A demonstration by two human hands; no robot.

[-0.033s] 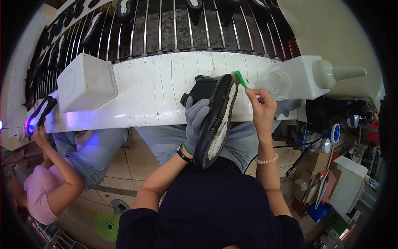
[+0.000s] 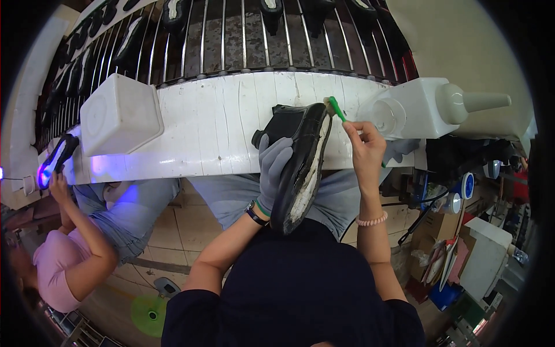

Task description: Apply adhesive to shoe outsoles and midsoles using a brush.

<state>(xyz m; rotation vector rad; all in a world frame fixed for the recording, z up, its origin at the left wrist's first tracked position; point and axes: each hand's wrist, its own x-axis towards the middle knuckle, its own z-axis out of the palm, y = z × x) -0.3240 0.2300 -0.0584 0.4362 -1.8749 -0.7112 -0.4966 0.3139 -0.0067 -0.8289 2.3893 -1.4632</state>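
Observation:
A black ankle boot (image 2: 302,179) without an outsole tilts over the front edge of the white table, its underside turned right and a pale filler strip showing. My left hand (image 2: 274,168), in a grey glove, is closed round the boot's upper; part of the fingers lies behind it. My bare right hand (image 2: 367,151) pinches a small green-handled brush (image 2: 337,110). The bristles meet the rim of the boot's far end.
The white table (image 2: 202,115) carries a white square tub (image 2: 118,113) and a white bottle (image 2: 419,107) with a long nozzle. A grey glove (image 2: 402,149) hangs by the bottle. Behind runs a roller conveyor (image 2: 243,46) with several black shoes. A co-worker (image 2: 75,254) sits left, holding a shoe (image 2: 59,156).
The brush and my right hand have shifted very slightly at the boot's far end. The co-worker's hand and shoe have moved a little. My left hand and the boot look the same.

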